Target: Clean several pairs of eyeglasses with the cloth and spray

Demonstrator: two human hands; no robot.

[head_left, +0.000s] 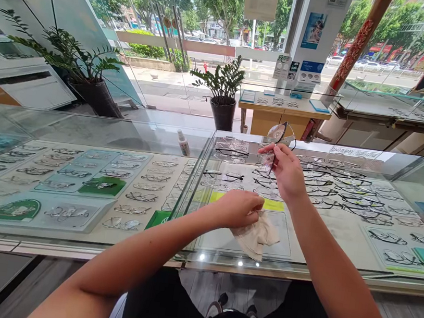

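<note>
My right hand [288, 172] is closed on a pair of eyeglasses [280, 133], pinching the dark frame near its middle. The glasses are held up on edge above the glass counter [287, 243], with one lens above my fingers and the other partly behind them. Lower and to the left, my left hand [238, 208] grips a cream-coloured cleaning cloth [258, 235] that hangs down in folds over the counter top. The cloth and the glasses are apart.
Rows of eyeglasses [357, 192] lie under the glass on the right, with more display frames [143, 197] on the left. A small spray bottle [183, 143] stands at the far side. Potted plants [225, 92] and another display counter [282, 106] are beyond.
</note>
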